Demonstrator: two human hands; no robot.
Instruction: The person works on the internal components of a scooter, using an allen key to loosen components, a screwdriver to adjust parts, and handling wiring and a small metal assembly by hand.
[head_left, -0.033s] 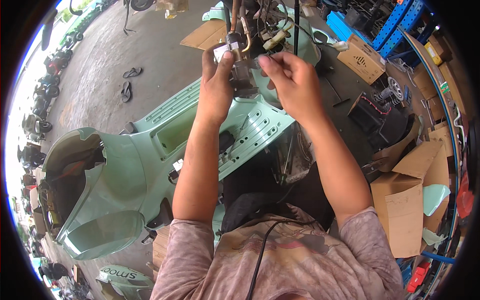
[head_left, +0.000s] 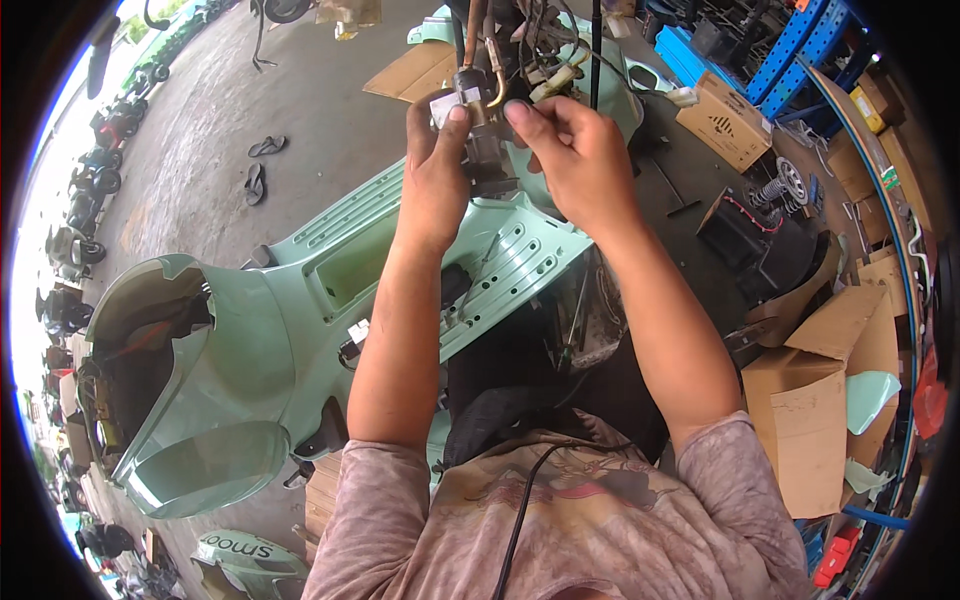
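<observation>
My left hand (head_left: pixel 437 165) is closed around an upright metal cylindrical part (head_left: pixel 483 150), the thumb in front and the fingers on its left side. A white label (head_left: pixel 446 107) shows between thumb and fingers. Just right of that part, my right hand (head_left: pixel 580 150) has its thumb and curled fingers drawn together; whatever they pinch is too small or hidden. A copper-coloured rod (head_left: pixel 474 40) rises from the cylinder's top, and a bent brass-coloured pipe (head_left: pixel 496 80) hooks down beside it. Behind my right fingers hang dark cables and a pale connector (head_left: pixel 556 82).
Below my forearms lies a mint-green scooter body (head_left: pixel 250 330) with a slotted floorboard. Open cardboard boxes (head_left: pixel 815 420), a coil-spring shock absorber (head_left: pixel 780 190) and a blue rack (head_left: pixel 800 55) stand to the right. Sandals (head_left: pixel 257 183) lie on the floor at left; parked scooters (head_left: pixel 85 250) line the far left.
My right thumb, blurred in the earlier frame, has shifted slightly up and left toward the metal part. My left hand keeps its hold.
</observation>
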